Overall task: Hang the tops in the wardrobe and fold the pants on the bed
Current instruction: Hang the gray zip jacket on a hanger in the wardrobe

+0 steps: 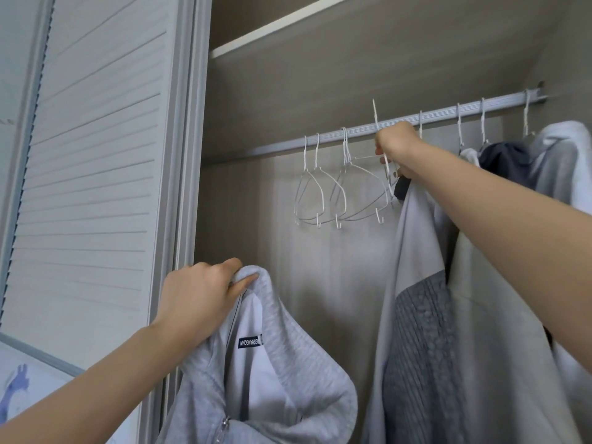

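My left hand (198, 299) grips the collar of a light grey zip hoodie (288, 379), which hangs down at the lower middle of the view. My right hand (398, 149) is raised at the wardrobe rail (272, 144) and grips a white wire hanger (378, 123) whose hook stands tilted above the rail. Several empty white hangers (323, 193) hang on the rail just left of that hand. A pale grey top with a darker ribbed panel (423, 331) hangs below my right forearm.
A dark top (506, 161) and a white top (563, 155) hang on the rail at the far right. The white louvred wardrobe door (96, 155) stands at the left. A shelf (288, 24) runs above the rail.
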Tool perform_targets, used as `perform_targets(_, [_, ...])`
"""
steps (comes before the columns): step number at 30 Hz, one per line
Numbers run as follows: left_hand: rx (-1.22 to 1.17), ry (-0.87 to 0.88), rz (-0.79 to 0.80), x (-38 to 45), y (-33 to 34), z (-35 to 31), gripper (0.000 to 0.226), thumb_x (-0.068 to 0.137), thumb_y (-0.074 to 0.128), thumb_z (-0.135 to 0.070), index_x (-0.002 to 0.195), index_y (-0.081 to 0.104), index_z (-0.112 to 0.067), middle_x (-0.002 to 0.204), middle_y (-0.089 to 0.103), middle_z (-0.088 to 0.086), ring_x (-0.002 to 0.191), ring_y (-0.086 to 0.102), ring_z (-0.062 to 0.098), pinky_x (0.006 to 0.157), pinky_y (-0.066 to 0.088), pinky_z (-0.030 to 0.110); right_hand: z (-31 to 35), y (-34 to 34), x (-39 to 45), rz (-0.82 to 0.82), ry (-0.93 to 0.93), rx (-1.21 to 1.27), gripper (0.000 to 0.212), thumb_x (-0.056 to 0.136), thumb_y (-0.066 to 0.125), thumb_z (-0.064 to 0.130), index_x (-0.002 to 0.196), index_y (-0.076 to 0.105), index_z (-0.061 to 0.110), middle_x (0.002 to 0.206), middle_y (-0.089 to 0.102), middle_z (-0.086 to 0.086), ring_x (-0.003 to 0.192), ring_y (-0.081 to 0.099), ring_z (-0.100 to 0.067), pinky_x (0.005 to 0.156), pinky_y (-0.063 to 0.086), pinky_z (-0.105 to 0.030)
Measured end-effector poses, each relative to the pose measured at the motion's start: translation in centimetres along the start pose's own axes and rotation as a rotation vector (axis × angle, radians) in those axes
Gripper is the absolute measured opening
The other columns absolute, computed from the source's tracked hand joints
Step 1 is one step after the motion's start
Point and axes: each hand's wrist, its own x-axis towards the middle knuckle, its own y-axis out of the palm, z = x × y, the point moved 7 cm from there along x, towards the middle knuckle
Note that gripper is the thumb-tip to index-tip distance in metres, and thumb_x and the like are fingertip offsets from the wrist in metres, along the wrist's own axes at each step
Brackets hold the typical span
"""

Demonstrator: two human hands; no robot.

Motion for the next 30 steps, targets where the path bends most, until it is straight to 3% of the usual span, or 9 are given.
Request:
perform_targets(4, [0.001,-0.004,0.028,-0.7,0.0,-0.1,0.041,0.091,0.05,-0.055,0.066,0.044,-0.023,0.047,0.047,-0.003,0.048,0.055,0.028,0.045,0.043,0.029,0.0,-0.9,-1.2,-0.023,0.031,0.002,0.034,0.092,0.039,0.009,0.122,0.053,-0.001,0.109,0.055,-0.013,0.094,0.054,-0.028,0.085,0.049,-0.044])
perform_targets(7, [0.003,-0.031,0.053,-1.1,0.0,-0.2,0.041,0.092,0.046,-0.057,0.069,0.047,-0.024,0.049,0.05,-0.002,0.051,0.057,0.027,0.048,0.046,0.031,0.2,-1.4,-1.8,-0.018,0.053,0.085,0.039,0.091,0.042,0.012,0.128,0.051,0.005,0.121,0.058,-0.015,0.11,0.06,-0.03,0.079,0.045,-0.041])
perform_targets(9, [-0.006,-0.036,0.054,-1.4,-0.1,-0.3,0.041,0.092,0.047,-0.057,0.068,0.045,-0.024,0.049,0.049,-0.002,0.05,0.056,0.027,0.047,0.044,0.029,0.5,-1.6,-2.5,0.003,0.065,0.137,0.04,0.088,0.042,0.013,0.126,0.053,0.007,0.115,0.061,-0.013,0.101,0.063,-0.027,0.085,0.041,-0.041])
perform_targets(11, [-0.006,-0.04,0.059,-1.7,-0.1,-0.2,0.042,0.092,0.048,-0.056,0.066,0.042,-0.024,0.048,0.046,-0.004,0.049,0.055,0.026,0.046,0.04,0.027,0.7,-1.7,-3.5,0.024,0.081,0.176,0.042,0.088,0.042,0.015,0.128,0.052,0.008,0.11,0.061,-0.009,0.091,0.059,-0.024,0.095,0.041,-0.053])
perform_targets(17, [-0.019,-0.179,0.159,-1.5,0.7,1.4,0.054,0.091,0.039,-0.064,0.057,0.035,-0.023,0.052,0.046,-0.006,0.054,0.05,0.02,0.047,0.033,0.028,1.9,-1.6,-7.0,0.102,0.1,0.233,0.041,0.091,0.042,0.02,0.131,0.051,0.013,0.114,0.066,-0.007,0.089,0.059,-0.018,0.095,0.04,-0.059])
perform_targets(21, [-0.322,-0.417,0.325,-1.9,2.3,3.2,0.059,0.092,0.053,-0.056,0.055,0.042,-0.012,0.053,0.049,0.001,0.055,0.052,0.022,0.052,0.035,0.031,2.0,-1.9,-11.0,0.167,0.165,0.249,0.017,0.094,0.044,0.024,0.1,0.058,0.018,0.098,0.064,0.0,0.083,0.057,-0.015,0.096,0.039,-0.057])
perform_targets(23, [-0.529,-0.573,0.372,-2.5,3.2,3.7,0.055,0.091,0.061,-0.046,0.054,0.046,-0.009,0.05,0.049,0.004,0.051,0.05,0.023,0.053,0.036,0.031,2.2,-2.3,-13.2,0.229,0.19,0.244,0.015,0.093,0.048,0.03,0.086,0.056,0.019,0.093,0.064,0.001,0.089,0.057,-0.018,0.095,0.04,-0.056])
perform_targets(26, [-0.864,-0.844,0.528,-3.9,4.7,3.9,0.042,0.089,0.068,-0.04,0.081,0.068,0.002,0.07,0.069,0.014,0.066,0.066,0.028,0.059,0.048,0.029,2.6,-3.0,-16.9,0.347,0.212,0.235,0.014,0.089,0.058,0.035,0.085,0.056,0.021,0.096,0.061,-0.001,0.102,0.059,-0.023,0.095,0.039,-0.061])
perform_targets(30, [-0.999,-0.968,0.766,-5.8,5.4,3.0,0.043,0.085,0.073,-0.037,0.096,0.069,0.005,0.083,0.073,0.022,0.081,0.07,0.035,0.073,0.055,0.037,2.8,-4.3,-21.7,0.448,0.198,0.135,0.005,0.089,0.061,0.027,0.091,0.064,0.023,0.105,0.064,-0.001,0.113,0.059,-0.025,0.092,0.044,-0.06])
